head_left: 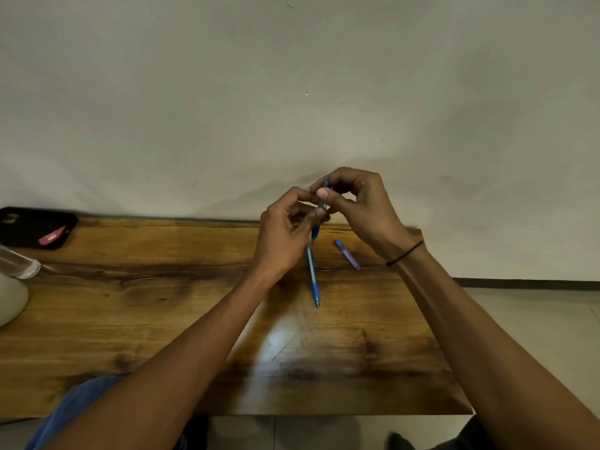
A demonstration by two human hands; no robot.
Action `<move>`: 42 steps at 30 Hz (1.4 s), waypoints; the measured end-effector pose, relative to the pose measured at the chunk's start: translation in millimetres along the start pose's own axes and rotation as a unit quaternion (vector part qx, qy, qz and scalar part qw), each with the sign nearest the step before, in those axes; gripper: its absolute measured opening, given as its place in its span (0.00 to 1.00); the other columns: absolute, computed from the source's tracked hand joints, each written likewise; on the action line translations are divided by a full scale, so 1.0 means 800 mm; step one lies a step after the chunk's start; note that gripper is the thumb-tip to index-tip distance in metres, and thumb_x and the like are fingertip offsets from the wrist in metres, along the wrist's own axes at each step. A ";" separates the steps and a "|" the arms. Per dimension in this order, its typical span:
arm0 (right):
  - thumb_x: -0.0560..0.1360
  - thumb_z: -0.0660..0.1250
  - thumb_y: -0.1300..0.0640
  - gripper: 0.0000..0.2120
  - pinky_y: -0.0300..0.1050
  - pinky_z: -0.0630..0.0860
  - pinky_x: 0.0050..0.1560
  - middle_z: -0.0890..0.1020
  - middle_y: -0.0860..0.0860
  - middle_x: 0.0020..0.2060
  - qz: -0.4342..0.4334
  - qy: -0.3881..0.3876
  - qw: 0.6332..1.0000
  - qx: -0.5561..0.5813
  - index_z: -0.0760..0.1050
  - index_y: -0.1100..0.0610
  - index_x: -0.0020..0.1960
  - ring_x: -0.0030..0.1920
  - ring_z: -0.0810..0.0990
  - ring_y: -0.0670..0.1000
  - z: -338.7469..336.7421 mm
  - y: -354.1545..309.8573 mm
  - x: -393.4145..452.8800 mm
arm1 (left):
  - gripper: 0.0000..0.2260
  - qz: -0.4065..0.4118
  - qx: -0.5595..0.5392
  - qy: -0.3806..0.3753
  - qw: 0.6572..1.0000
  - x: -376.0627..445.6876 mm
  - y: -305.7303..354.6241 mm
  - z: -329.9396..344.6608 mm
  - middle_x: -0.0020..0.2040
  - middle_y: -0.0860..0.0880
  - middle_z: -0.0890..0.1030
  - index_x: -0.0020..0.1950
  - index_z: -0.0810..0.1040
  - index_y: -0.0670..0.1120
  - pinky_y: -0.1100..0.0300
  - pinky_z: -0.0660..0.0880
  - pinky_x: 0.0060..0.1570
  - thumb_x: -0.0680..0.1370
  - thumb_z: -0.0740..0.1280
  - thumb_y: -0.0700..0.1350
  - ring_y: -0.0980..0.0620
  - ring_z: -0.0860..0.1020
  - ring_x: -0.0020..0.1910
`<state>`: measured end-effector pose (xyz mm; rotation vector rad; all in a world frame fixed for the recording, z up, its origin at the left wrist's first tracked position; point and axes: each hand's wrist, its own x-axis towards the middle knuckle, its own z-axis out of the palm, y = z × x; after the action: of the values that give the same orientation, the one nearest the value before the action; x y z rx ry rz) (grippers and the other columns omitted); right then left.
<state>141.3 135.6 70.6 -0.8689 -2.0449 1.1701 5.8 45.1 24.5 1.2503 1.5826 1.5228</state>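
Both hands are raised above the far edge of a wooden table (162,313). My left hand (285,235) and my right hand (360,206) together pinch a blue pen (323,203), held nearly upright between the fingertips. Its lower blue part shows below my left fingers. A second blue pen (313,280) lies on the table under the hands, tip toward me. A short blue pen piece (348,255) lies to its right, under my right wrist.
A black phone case with a red card (35,227) lies at the table's far left. A clear glass (19,264) and a white rounded object (9,300) sit at the left edge. A pale wall stands right behind the table.
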 end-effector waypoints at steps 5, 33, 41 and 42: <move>0.87 0.59 0.60 0.09 0.49 0.84 0.52 0.81 0.59 0.43 -0.014 0.075 0.993 0.088 0.75 0.64 0.55 0.45 0.84 0.56 -0.005 -0.026 0.005 | 0.13 -0.006 -0.058 0.031 0.998 0.005 -0.001 -0.004 0.52 0.47 0.87 0.57 0.83 0.42 0.56 0.83 0.54 0.88 0.61 0.46 0.50 0.87 0.53; 0.86 0.49 0.48 0.24 0.39 0.50 0.27 0.57 0.48 0.23 0.106 0.099 0.882 0.448 0.59 0.56 0.33 0.24 0.52 0.47 -0.027 -0.119 -0.003 | 0.15 0.042 -0.024 0.123 0.991 0.013 0.004 -0.011 0.42 0.47 0.85 0.50 0.83 0.43 0.64 0.81 0.46 0.88 0.58 0.43 0.52 0.85 0.43; 0.86 0.48 0.49 0.24 0.39 0.50 0.27 0.57 0.48 0.23 0.109 0.099 0.883 0.445 0.59 0.56 0.33 0.24 0.52 0.47 -0.027 -0.122 -0.003 | 0.15 0.044 -0.026 0.123 0.991 0.014 0.003 -0.012 0.42 0.46 0.85 0.50 0.83 0.43 0.62 0.81 0.46 0.88 0.59 0.43 0.51 0.85 0.43; 0.86 0.49 0.48 0.24 0.39 0.50 0.27 0.57 0.48 0.23 0.108 0.101 0.883 0.445 0.59 0.56 0.33 0.24 0.53 0.47 -0.027 -0.122 -0.003 | 0.15 0.044 -0.028 0.124 0.991 0.014 0.002 -0.012 0.42 0.46 0.85 0.50 0.83 0.43 0.62 0.81 0.46 0.88 0.59 0.43 0.51 0.85 0.43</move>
<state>136.3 105.6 165.9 -0.6940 -1.0373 1.8203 -6.9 51.1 30.0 1.1491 1.6441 1.8237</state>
